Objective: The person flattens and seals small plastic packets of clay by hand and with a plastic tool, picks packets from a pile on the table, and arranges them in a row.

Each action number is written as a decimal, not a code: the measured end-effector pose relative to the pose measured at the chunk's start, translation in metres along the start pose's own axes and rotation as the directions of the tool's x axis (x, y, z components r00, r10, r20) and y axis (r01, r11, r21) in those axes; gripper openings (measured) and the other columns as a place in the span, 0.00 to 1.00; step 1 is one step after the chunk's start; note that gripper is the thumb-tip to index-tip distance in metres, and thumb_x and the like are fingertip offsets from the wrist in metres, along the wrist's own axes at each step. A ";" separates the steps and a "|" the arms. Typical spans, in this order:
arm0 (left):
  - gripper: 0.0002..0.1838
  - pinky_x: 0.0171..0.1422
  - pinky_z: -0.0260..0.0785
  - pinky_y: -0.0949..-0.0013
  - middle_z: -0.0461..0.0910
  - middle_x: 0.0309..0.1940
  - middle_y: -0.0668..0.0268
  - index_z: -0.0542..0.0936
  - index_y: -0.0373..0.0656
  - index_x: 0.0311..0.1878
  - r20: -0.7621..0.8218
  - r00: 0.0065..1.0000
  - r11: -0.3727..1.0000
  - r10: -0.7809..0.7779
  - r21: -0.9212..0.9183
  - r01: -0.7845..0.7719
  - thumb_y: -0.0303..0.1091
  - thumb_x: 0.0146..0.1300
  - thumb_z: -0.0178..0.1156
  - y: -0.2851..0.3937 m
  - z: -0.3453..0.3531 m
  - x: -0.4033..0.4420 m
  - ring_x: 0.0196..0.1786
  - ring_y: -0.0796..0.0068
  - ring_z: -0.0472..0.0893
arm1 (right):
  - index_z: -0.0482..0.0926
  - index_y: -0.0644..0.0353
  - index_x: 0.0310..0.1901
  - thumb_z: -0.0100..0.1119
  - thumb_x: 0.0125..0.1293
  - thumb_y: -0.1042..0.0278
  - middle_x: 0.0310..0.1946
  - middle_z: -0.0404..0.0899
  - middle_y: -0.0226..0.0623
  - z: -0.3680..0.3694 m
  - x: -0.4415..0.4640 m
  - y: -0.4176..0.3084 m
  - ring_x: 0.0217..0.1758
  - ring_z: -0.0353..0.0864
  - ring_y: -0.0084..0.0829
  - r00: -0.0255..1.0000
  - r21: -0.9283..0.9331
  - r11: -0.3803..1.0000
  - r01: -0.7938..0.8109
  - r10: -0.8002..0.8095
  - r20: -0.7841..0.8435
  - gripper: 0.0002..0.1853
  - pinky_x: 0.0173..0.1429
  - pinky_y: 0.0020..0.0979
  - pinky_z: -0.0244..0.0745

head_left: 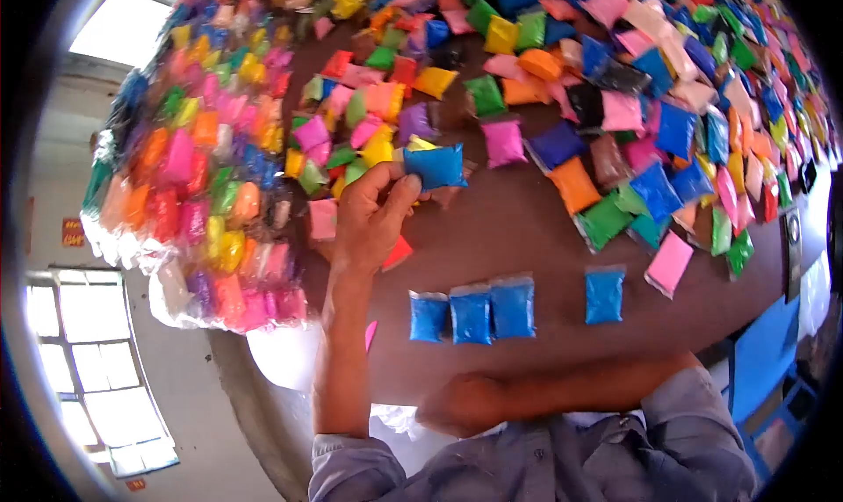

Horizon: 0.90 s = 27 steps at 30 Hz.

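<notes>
A small blue packet is pinched between the thumb and fingers of my left hand, raised over a loose heap of coloured packets. Nearer to me on the brown table, three blue packets lie side by side. Another blue packet lies apart, to their right. At the table's front edge, my right hand rests close below the three packets. Its back faces up and its fingers are hidden, so whether they are closed cannot be seen.
Clear plastic bags full of multicoloured packets are stacked along the left side. Loose packets cover the back and right of the table. A pink packet lies right of the row. A blue panel stands beyond the right edge.
</notes>
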State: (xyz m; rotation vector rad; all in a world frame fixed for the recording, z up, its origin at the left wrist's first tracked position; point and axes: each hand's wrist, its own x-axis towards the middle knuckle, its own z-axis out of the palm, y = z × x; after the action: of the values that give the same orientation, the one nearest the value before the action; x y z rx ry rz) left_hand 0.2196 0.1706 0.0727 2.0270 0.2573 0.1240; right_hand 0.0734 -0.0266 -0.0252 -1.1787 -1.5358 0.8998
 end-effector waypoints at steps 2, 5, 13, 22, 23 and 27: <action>0.08 0.42 0.68 0.75 0.80 0.31 0.74 0.83 0.38 0.41 0.082 0.996 0.999 -0.028 0.041 0.025 0.33 0.76 0.63 -0.005 0.012 -0.005 0.35 0.85 0.75 | 0.81 0.65 0.39 0.57 0.74 0.65 0.37 0.83 0.52 0.005 -0.001 0.002 0.42 0.86 0.57 0.998 -0.075 0.996 0.055 -0.058 -0.037 0.11 0.49 0.57 0.81; 0.10 0.44 0.75 0.68 0.88 0.35 0.68 0.85 0.36 0.50 0.180 0.982 0.986 0.064 0.143 -0.091 0.34 0.76 0.63 0.019 0.038 -0.014 0.39 0.78 0.83 | 0.81 0.64 0.36 0.59 0.72 0.66 0.36 0.83 0.53 -0.012 -0.003 -0.014 0.43 0.86 0.58 1.000 -0.007 1.000 -0.015 0.015 -0.002 0.10 0.51 0.57 0.80; 0.08 0.39 0.70 0.61 0.79 0.29 0.58 0.87 0.41 0.48 0.423 0.898 0.956 0.118 0.196 -0.218 0.33 0.70 0.66 0.034 0.076 -0.024 0.33 0.62 0.80 | 0.82 0.65 0.35 0.62 0.65 0.69 0.36 0.84 0.53 0.003 -0.003 -0.002 0.44 0.86 0.57 0.996 0.038 0.998 0.042 -0.039 -0.083 0.07 0.51 0.56 0.80; 0.10 0.49 0.78 0.54 0.88 0.36 0.58 0.89 0.46 0.50 0.680 0.680 0.912 0.275 0.039 -0.408 0.33 0.66 0.68 0.052 0.128 -0.031 0.42 0.56 0.87 | 0.78 0.57 0.38 0.60 0.68 0.66 0.31 0.82 0.44 0.001 -0.003 -0.001 0.41 0.85 0.53 0.995 -0.065 0.996 0.066 -0.070 -0.065 0.06 0.45 0.55 0.76; 0.11 0.49 0.78 0.53 0.88 0.36 0.58 0.89 0.46 0.51 0.692 0.686 0.932 0.223 0.055 -0.358 0.34 0.66 0.68 0.059 0.129 -0.034 0.42 0.55 0.87 | 0.80 0.61 0.38 0.60 0.68 0.66 0.33 0.83 0.49 0.003 -0.002 -0.002 0.42 0.85 0.56 0.997 -0.051 0.997 0.049 -0.052 -0.049 0.07 0.48 0.56 0.78; 0.19 0.50 0.80 0.58 0.89 0.40 0.57 0.87 0.44 0.57 0.717 0.686 0.939 0.122 0.142 -0.314 0.40 0.67 0.72 0.064 0.144 -0.029 0.44 0.58 0.89 | 0.81 0.60 0.40 0.60 0.68 0.66 0.35 0.84 0.48 -0.016 -0.008 -0.004 0.43 0.86 0.54 0.996 -0.081 0.993 0.081 -0.077 0.054 0.07 0.48 0.55 0.78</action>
State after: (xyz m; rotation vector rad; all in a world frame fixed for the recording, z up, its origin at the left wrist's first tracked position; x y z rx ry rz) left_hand 0.2283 0.0106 0.0657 2.1955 -0.4899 -0.5657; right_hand 0.0886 -0.0355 -0.0187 -1.1529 -1.6631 0.8251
